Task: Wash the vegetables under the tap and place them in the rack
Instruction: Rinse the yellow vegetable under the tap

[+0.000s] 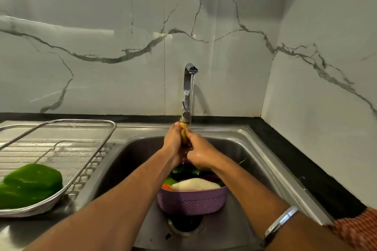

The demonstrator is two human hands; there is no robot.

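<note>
1. Sink (240, 134): centre, set in the counter (306, 159) before the wall (102, 47).
2. Tap (187, 91): behind the sink, at its rear rim.
3. Basket (191, 199): in the sink, holding vegetables (195, 184).
4. Rack (61, 144): left of the sink, on the drainboard (20, 228).
5. Pepper (30, 185): in the rack, at its near end.
6. Both hands, left hand (173, 142) and right hand (199, 153): above the basket, below the tap.

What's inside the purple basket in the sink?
The purple plastic basket holds a long white radish, something orange and dark and light green vegetables. The arms cover its far side; anything underneath is hidden.
</note>
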